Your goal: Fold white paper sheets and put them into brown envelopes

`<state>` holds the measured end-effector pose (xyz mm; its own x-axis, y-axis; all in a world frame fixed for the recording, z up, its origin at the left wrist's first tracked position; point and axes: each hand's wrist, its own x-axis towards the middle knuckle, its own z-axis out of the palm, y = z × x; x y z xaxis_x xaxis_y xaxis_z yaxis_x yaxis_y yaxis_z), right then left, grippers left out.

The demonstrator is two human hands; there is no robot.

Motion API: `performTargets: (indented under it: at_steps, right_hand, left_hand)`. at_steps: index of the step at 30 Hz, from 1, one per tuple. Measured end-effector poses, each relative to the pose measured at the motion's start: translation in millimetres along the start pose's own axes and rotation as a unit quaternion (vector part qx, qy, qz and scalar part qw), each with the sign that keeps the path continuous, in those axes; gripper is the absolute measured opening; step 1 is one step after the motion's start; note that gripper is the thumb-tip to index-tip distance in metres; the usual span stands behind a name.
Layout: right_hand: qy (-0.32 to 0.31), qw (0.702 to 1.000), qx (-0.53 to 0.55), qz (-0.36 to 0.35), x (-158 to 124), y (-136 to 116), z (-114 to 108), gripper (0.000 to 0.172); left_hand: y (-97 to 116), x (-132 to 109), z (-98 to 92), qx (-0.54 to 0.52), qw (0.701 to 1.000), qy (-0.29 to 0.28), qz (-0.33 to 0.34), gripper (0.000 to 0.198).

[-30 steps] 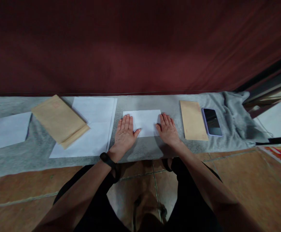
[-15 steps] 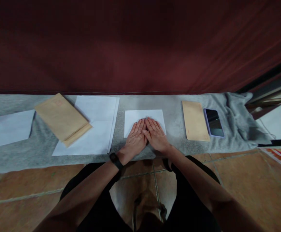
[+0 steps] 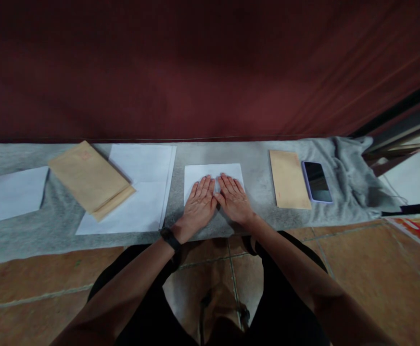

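Observation:
A white sheet of paper (image 3: 210,169), about half the size of the sheets to its left, lies on the grey cloth in front of me. My left hand (image 3: 201,202) rests flat on its left part, fingers stretched forward. On the right part lies my right hand (image 3: 234,199), also flat, the thumbs close together at the middle. Neither hand grips anything. The hands hide the paper's near edge.
Brown envelopes (image 3: 90,178) lie across larger white sheets (image 3: 145,206) on the left, with another white paper (image 3: 11,194) farther left. One brown envelope (image 3: 289,180) and a phone (image 3: 317,181) lie to the right on the grey cloth (image 3: 256,158). Behind hangs a dark red cloth (image 3: 210,96).
My hands have slid slightly apart on the paper, with the fingertips now separated. The whole view has shifted a little; the envelopes and phone rest as before.

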<state>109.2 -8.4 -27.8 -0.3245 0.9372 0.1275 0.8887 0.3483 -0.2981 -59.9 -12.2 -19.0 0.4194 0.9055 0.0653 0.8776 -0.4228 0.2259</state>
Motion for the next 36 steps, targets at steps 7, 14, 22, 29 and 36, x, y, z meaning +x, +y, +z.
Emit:
performTargets:
  at_steps: [7, 14, 22, 29, 36]
  right_hand:
    - [0.033, 0.999, -0.008, 0.001, 0, 4, 7, 0.062]
    - [0.048, 0.998, -0.035, 0.012, 3, 12, 5, 0.064]
    - [0.045, 0.997, -0.052, 0.023, 4, 18, 4, 0.064]
    - [0.038, 0.997, -0.058, 0.036, 7, 22, 3, 0.065]
    - [0.043, 0.996, -0.061, 0.053, 9, 29, 2, 0.068]
  left_hand:
    - [-5, 5, 0.9, 0.025, 0.999, -0.003, -0.021, 0.062]
    - [-9, 13, -0.8, 0.047, 0.998, -0.013, -0.05, 0.062]
    - [-15, 18, -1.6, 0.044, 0.996, -0.006, -0.071, 0.065]
    - [-21, 23, -2.2, 0.045, 0.994, -0.008, -0.096, 0.069]
    - [-28, 27, -1.9, 0.041, 0.993, 0.004, -0.114, 0.074]
